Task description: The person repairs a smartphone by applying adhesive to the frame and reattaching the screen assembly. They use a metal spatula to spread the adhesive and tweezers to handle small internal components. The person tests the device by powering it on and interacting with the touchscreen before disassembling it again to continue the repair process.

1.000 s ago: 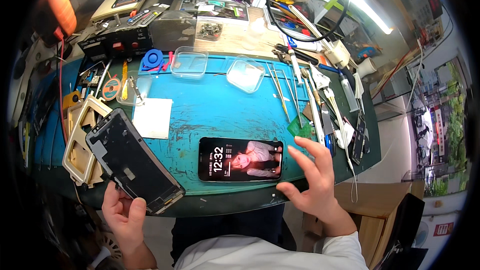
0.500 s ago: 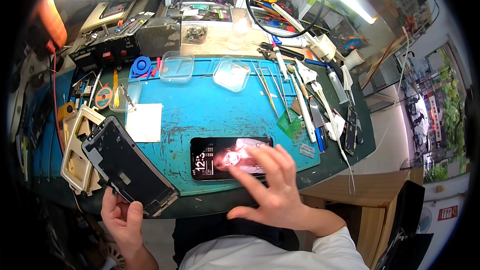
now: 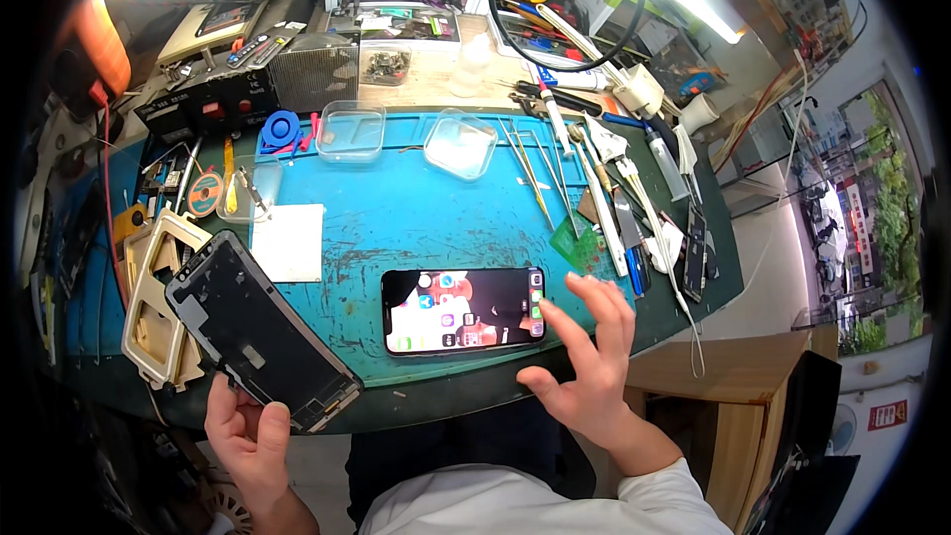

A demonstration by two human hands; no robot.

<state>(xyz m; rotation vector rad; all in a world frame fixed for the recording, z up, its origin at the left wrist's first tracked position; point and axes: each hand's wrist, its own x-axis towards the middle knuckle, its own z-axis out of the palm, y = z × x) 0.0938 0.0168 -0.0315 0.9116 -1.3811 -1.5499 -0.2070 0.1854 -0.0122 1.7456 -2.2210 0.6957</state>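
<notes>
A lit smartphone [image 3: 464,311] lies flat and sideways on the blue work mat [image 3: 396,213], showing app icons over a picture. My right hand [image 3: 589,362] hovers at the phone's right end with fingers spread, the index fingertip at or just over the screen edge. It holds nothing. At the lower left, my left hand [image 3: 248,436] grips the bottom of a detached phone screen assembly [image 3: 263,332], thumb in front and fingers behind. Its dark back faces up, tilted, with small metal parts and a flex cable near my fingers. A white square pad [image 3: 287,244] lies beyond it.
Cream-coloured holding frames [image 3: 149,322] lie left of the screen assembly. Two clear plastic boxes [image 3: 352,132] stand along the mat's far edge. Tweezers [image 3: 530,173], a green stencil [image 3: 577,243], pry tools and a white cable [image 3: 659,228] crowd the right side.
The phone's display went from a lock screen with a clock to app icons. My right hand moved right, off the middle of the screen. My left hand still holds the screen assembly.
</notes>
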